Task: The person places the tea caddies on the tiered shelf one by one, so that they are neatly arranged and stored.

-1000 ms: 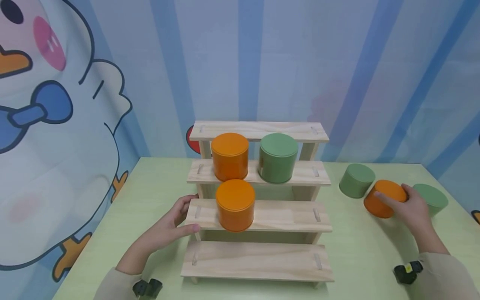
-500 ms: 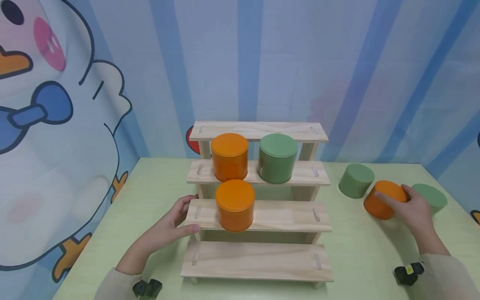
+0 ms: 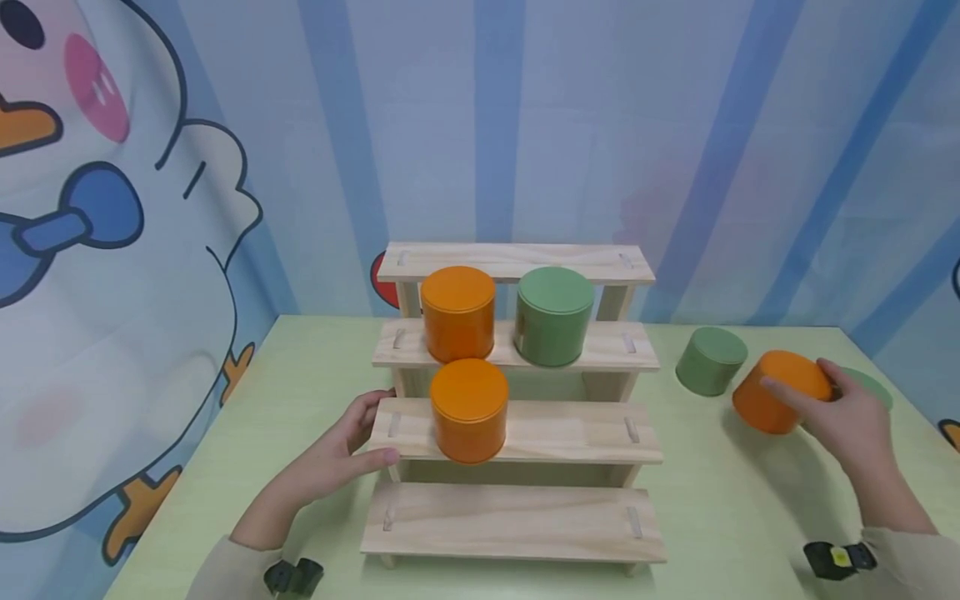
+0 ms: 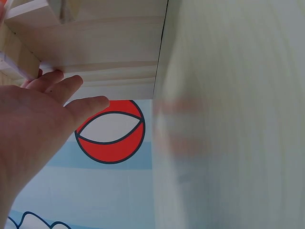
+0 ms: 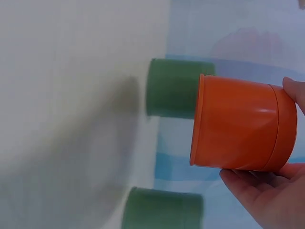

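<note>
My right hand (image 3: 858,421) grips an orange lidded canister (image 3: 780,392) near its top, thumb on one side and fingers on the other. In the right wrist view that canister (image 5: 243,124) is raised off the table, its lid end between thumb and fingers. My left hand (image 3: 341,450) holds the left end of a stepped wooden rack (image 3: 517,521), thumb on the front of the second tier from the bottom; the left wrist view has the fingers at the rack's side. One orange canister (image 3: 469,412) stands on that tier. Above it are another orange canister (image 3: 458,315) and a green canister (image 3: 554,317).
Right of the rack, a green canister (image 3: 711,362) stands on the pale green table (image 3: 720,517). Another green canister (image 3: 870,387) is partly hidden behind my right hand. A blue striped backdrop (image 3: 570,125) with a cartoon duck rises behind the table.
My right hand has lifted the orange canister from the table and shifted slightly right with it, covering more of the green one behind. The left hand has stayed at the rack.
</note>
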`<action>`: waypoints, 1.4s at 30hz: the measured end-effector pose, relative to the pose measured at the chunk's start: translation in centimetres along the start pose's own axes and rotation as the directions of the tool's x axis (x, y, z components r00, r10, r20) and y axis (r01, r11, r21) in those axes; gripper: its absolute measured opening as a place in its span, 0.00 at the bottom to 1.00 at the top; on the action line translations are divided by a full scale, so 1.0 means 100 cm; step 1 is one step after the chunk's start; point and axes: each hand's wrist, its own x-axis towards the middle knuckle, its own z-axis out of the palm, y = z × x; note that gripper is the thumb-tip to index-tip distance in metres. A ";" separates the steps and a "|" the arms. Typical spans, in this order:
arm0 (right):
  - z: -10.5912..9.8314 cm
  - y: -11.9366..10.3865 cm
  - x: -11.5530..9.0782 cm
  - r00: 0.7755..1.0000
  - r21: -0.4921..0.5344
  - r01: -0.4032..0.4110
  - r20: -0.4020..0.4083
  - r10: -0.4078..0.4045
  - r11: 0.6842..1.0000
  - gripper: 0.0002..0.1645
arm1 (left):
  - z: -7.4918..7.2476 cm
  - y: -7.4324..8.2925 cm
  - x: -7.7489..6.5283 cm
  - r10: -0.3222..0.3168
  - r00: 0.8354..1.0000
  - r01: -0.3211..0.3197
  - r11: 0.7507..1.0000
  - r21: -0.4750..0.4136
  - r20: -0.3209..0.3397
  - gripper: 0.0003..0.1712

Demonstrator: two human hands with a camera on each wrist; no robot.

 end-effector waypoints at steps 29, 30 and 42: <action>-0.003 -0.095 -0.074 0.967 -0.086 0.237 -0.075 -0.243 0.968 0.54 | -0.001 -0.001 0.000 0.037 0.999 -0.037 0.999 0.010 0.006 0.40; -0.003 -0.097 -0.076 0.966 -0.085 0.242 -0.073 -0.248 0.967 0.54 | -0.001 -0.001 0.000 0.032 0.999 -0.032 0.999 0.009 0.005 0.40; 0.005 -0.118 -0.097 0.940 -0.010 0.342 -0.015 -0.342 0.940 0.51 | 0.000 -0.001 0.000 0.010 1.000 -0.010 1.000 -0.005 -0.002 0.41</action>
